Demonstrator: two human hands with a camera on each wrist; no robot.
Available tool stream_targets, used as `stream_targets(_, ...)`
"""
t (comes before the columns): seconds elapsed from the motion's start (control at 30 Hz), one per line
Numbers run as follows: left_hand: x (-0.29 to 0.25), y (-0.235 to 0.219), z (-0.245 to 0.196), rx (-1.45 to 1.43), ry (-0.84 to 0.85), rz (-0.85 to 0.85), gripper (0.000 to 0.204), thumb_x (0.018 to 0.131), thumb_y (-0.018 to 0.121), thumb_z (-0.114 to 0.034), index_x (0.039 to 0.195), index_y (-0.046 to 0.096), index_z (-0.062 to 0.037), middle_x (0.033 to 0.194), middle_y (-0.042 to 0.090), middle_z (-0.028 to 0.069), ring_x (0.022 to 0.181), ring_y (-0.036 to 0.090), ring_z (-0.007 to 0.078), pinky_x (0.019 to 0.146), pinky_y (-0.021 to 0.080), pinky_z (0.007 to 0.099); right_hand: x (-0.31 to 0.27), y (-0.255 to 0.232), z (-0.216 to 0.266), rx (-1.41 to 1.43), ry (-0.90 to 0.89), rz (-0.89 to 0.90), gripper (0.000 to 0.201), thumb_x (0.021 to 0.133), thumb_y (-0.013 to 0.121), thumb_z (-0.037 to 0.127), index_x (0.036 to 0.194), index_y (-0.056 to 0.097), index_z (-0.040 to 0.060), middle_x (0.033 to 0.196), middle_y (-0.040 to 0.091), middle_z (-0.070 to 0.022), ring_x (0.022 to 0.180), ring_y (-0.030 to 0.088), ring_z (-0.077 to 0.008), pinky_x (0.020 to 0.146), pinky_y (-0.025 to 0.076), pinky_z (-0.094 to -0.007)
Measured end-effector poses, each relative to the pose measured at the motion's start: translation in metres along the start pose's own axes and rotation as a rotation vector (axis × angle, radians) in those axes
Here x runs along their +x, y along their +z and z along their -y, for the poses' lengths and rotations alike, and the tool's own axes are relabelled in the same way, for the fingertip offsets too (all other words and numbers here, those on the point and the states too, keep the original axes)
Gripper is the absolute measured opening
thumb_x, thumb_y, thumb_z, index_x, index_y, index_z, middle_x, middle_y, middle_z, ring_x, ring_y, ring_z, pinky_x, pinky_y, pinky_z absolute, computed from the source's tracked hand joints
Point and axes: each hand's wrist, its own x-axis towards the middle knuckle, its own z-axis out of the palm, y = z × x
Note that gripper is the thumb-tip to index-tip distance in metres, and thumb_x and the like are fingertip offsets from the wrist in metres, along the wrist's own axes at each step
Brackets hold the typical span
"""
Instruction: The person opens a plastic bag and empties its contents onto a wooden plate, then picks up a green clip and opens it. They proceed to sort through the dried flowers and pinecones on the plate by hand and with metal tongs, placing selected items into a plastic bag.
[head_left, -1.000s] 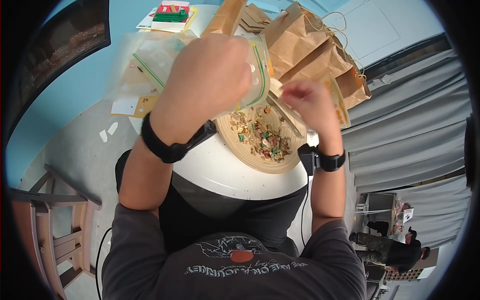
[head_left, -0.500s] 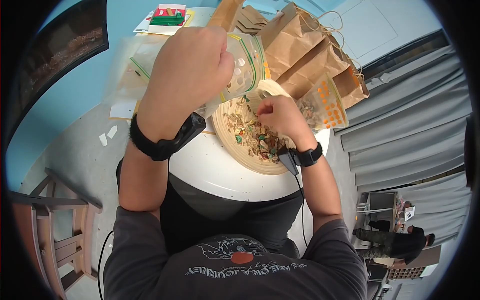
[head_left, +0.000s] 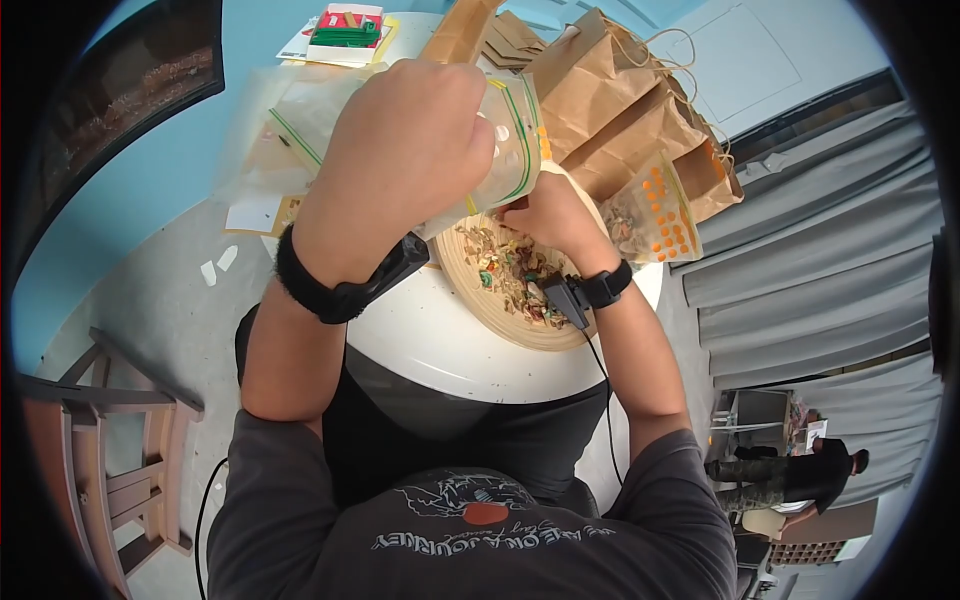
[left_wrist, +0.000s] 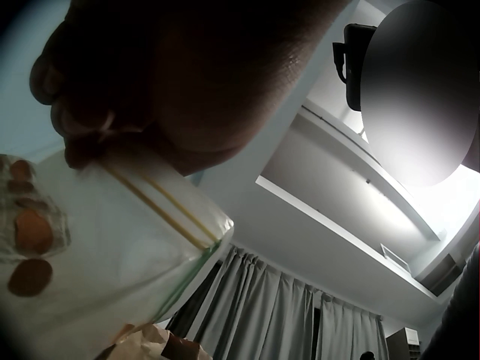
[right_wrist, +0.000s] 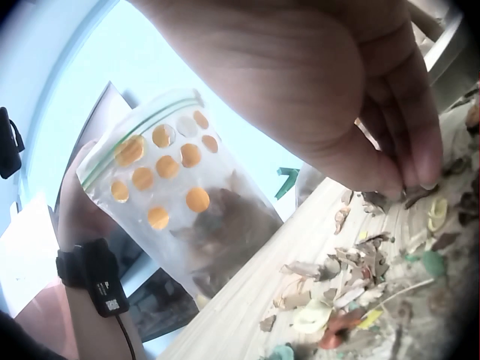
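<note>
Above the bowl's rim, hands crowded against zip bag.

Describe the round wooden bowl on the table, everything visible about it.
The wooden bowl is round, shallow and pale, with fine ring-like grain as of bamboo. It sits upright on the white round table, near the edge closest to the person. Inside lies a loose mix of tan, green, orange and yellow scraps. The right hand reaches into it, fingertips pinching at the scraps. The left hand holds a zip bag above its far rim.
</note>
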Motion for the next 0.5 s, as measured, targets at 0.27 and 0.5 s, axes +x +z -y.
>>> stream_targets(0.27,-0.004,0.004,-0.015,-0.040,0.034,0.068,0.014,0.086,0.061,-0.008,0.081,0.066,0.0043,0.079,0.067,0.0260,0.076,0.066,0.0460,0.070,0.051,0.0515,-0.028,-0.080,0.037,0.417,0.076,-0.316,0.015,0.088,0.076,0.001,0.102,0.077,-0.0046,0.083,0.077,-0.0093,0.077,0.075,-0.0149,0.070,0.060,-0.0284)
stream_targets(0.5,-0.002,0.008,-0.018,-0.027,0.017,0.107,0.015,0.086,0.061,-0.009,0.082,0.066,0.0048,0.081,0.068,0.0258,0.079,0.066,0.0458,0.072,0.052,0.0519,-0.031,-0.084,0.049,0.409,0.063,-0.361,0.029,0.089,0.079,0.005,0.117,0.077,-0.0011,0.085,0.076,-0.0063,0.081,0.073,-0.0133,0.069,0.058,-0.0307)
